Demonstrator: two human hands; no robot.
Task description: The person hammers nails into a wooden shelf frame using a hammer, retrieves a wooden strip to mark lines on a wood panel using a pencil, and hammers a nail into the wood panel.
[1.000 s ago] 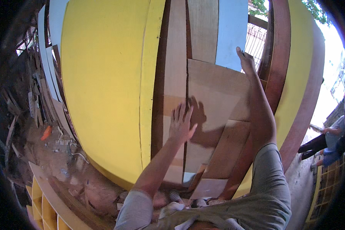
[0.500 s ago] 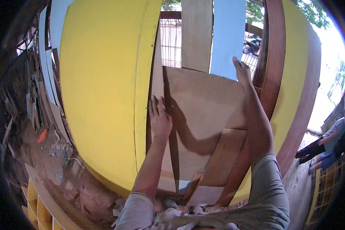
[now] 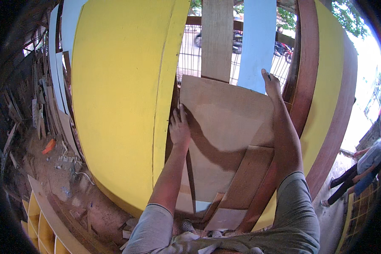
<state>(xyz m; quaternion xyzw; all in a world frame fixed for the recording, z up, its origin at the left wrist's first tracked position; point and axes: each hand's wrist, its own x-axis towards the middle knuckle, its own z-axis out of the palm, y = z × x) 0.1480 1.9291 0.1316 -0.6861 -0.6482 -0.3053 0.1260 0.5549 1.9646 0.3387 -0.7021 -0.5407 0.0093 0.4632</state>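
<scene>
A large brown wooden sheet (image 3: 224, 110) leans upright before me, its top edge crossing the lower ends of a grey-brown plank (image 3: 217, 40) and a light blue plank (image 3: 257, 42). My left hand (image 3: 180, 129) lies along the sheet's left edge with fingers stretched upward, beside a big yellow panel (image 3: 118, 97). At the sheet's upper right corner, my right hand (image 3: 272, 84) has its thumb raised and its fingers curled. A small dark, stick-like thing shows between thumb and fingers; its kind is unclear. My right arm casts a shadow across the sheet.
More boards (image 3: 245, 178) lean below the sheet. A reddish-brown plank (image 3: 307, 67) and a yellow panel (image 3: 330, 63) stand at right. Wire mesh (image 3: 190, 55) shows behind. Scrap wood and an orange thing (image 3: 49, 146) lie left; people (image 3: 360, 165) are at far right.
My left hand has shifted onto the brown sheet's left edge, and the pale strip beside it is narrower. My right hand stays at the corner. The whole view has shifted slightly.
</scene>
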